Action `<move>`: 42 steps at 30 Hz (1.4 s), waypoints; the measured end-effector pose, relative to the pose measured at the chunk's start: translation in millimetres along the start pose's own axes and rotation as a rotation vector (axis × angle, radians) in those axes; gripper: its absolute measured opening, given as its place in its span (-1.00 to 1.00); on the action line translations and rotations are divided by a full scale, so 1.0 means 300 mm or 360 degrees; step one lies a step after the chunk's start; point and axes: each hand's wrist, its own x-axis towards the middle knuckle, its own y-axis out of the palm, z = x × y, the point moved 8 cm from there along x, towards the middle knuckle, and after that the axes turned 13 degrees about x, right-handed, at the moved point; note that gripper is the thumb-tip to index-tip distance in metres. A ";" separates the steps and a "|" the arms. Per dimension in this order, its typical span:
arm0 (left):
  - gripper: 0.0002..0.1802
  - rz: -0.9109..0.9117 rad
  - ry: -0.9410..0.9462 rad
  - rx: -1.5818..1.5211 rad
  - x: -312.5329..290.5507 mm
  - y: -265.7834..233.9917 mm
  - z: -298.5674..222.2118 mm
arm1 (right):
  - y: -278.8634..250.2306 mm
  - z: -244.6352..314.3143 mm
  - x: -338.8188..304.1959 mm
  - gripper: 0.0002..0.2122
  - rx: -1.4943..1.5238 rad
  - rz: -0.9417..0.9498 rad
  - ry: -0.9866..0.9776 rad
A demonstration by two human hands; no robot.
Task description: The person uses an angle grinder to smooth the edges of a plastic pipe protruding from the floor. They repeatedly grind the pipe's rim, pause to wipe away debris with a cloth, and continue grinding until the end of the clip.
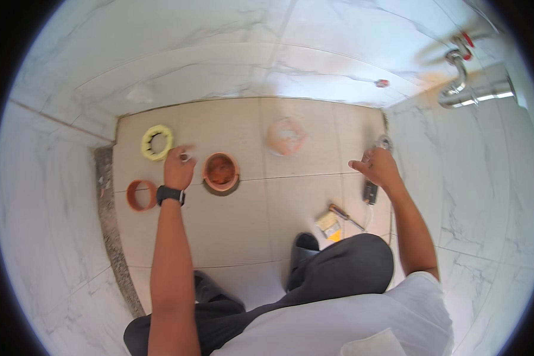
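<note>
Here, open floor (302, 184) parts the curled left hand (181, 168) from the right hand (377, 164), over a black tool (370, 194) near the wall (421, 184); both grips unclear.

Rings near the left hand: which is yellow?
The farther ring, beside the left hand, is yellow; the nearer ring, beside the watch, is reddish-brown.

first ring (146, 142): pale yellow. second ring (132, 197): orange-brown. cup (236, 171): orange-brown, redder inside. floor (231, 234): beige. walls (219, 68): white, grey-veined marble pattern. tap (460, 74): silver, red handle (468, 40). watch (171, 194): black.
</note>
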 end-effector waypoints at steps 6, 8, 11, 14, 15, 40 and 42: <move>-0.52 -0.0167 0.0663 0.0151 -0.233 0.222 -0.303 | 0.348 -0.842 0.033 -0.24 0.0399 -0.0330 0.0836; -0.56 0.0481 0.0570 0.0361 -0.387 0.391 -0.353 | 0.519 -0.933 0.058 -0.22 0.0819 -0.0287 0.0836; -0.52 0.1520 0.0541 0.0620 -0.592 0.578 -0.358 | 0.578 -0.981 0.062 -0.28 0.0556 -0.0730 0.0848; -0.60 0.1384 0.0456 0.0604 -0.624 0.553 -0.342 | 0.549 -0.963 0.051 -0.40 0.0430 -0.0892 0.0841; -0.62 0.1285 0.0510 0.0607 -0.619 0.534 -0.345 | 0.528 -0.950 0.042 -0.46 0.0442 -0.0879 0.0811; -0.64 -0.0139 -0.1038 -0.2260 -0.459 0.474 -0.378 | 0.688 0.494 -0.222 -0.63 0.1226 0.1691 -0.0102; -0.65 -0.0241 -0.0983 -0.2206 -0.444 0.452 -0.343 | 0.729 0.516 -0.225 -0.62 0.1307 0.1627 -0.0066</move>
